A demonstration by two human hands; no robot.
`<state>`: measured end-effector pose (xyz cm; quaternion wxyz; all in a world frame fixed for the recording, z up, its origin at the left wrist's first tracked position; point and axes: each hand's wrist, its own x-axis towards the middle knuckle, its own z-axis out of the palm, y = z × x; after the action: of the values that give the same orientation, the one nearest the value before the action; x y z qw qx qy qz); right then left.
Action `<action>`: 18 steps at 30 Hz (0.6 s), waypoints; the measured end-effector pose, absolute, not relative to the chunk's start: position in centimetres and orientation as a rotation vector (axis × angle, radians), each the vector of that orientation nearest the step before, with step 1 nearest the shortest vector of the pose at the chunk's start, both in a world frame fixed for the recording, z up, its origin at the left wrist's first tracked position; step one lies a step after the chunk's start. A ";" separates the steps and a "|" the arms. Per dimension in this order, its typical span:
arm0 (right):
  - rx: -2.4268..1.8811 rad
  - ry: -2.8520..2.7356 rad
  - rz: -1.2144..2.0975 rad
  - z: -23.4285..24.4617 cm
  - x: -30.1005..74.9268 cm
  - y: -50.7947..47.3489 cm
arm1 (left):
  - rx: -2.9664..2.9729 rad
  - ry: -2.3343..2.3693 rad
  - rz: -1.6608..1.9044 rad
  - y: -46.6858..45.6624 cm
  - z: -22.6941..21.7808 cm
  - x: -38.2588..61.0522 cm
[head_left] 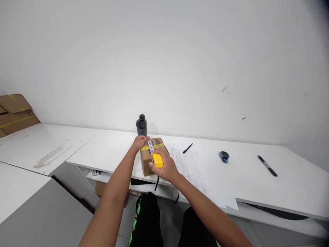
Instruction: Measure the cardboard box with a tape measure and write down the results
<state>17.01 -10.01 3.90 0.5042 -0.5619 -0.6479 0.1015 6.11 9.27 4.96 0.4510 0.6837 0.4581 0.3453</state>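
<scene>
A small brown cardboard box (146, 164) with yellow tape across it sits at the front edge of the white desk. My right hand (167, 166) is wrapped round a yellow tape measure (157, 160) over the near end of the box. From its case the white blade (150, 144) runs out along the box top toward the far edge. There my left hand (141, 141) pinches the blade's end, fingers closed, beside the far left corner. A black strap dangles below the tape measure.
Behind the box stands a dark bottle (141, 125). To the right lie written paper sheets (189, 168), a black pen (187, 148), a small dark blue object (224, 156) and a black marker (267, 165). Cardboard boxes (16, 115) are stacked far left. A shelf (102, 176) runs under the desk.
</scene>
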 end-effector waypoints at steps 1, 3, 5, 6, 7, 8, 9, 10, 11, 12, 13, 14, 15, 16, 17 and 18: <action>-1.357 -1.562 0.246 3.9 17.0 -10.0 | 1.692 1.130 0.851 9.3 4.9 6.1; -1.353 -1.561 0.247 3.9 17.0 -10.1 | 1.695 1.124 0.853 9.4 4.9 6.1; -1.345 -1.563 0.244 3.8 17.0 -10.1 | 1.696 1.120 0.859 9.4 4.9 6.2; -1.342 -1.562 0.243 3.8 17.0 -10.1 | 1.694 1.119 0.861 9.4 4.9 6.2; -1.341 -1.560 0.243 3.8 17.0 -10.1 | 1.692 1.118 0.862 9.4 4.9 6.2; -1.341 -1.556 0.242 3.8 17.0 -10.1 | 1.689 1.117 0.862 9.4 4.9 6.2; -1.344 -1.553 0.241 3.8 17.0 -10.1 | 1.688 1.115 0.864 9.4 4.8 6.1; -1.348 -1.550 0.238 3.7 17.0 -10.1 | 1.687 1.111 0.866 9.4 4.8 6.1; -1.352 -1.548 0.234 3.7 17.0 -10.1 | 1.687 1.107 0.866 9.4 4.8 6.1; -1.355 -1.546 0.230 3.6 17.0 -10.1 | 1.685 1.103 0.865 9.4 4.7 6.1; -1.357 -1.545 0.228 3.6 17.0 -10.0 | 1.683 1.101 0.865 9.4 4.7 6.1; -1.357 -1.544 0.227 3.5 17.0 -10.0 | 1.679 1.102 0.866 9.4 4.7 6.1; -1.354 -1.545 0.226 3.5 17.0 -10.0 | 1.675 1.105 0.868 9.4 4.7 6.1; -1.349 -1.546 0.226 3.5 17.0 -10.0 | 1.670 1.111 0.871 9.4 4.7 6.1; -1.344 -1.548 0.225 3.5 17.0 -10.0 | 1.666 1.118 0.876 9.4 4.7 6.2; -1.338 -1.549 0.223 3.5 17.0 -10.0 | 1.663 1.127 0.879 9.3 4.8 6.2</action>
<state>17.02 -10.01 3.48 0.5151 -0.5570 -0.6449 0.0926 6.17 9.34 4.76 0.4570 0.6746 0.4571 0.3566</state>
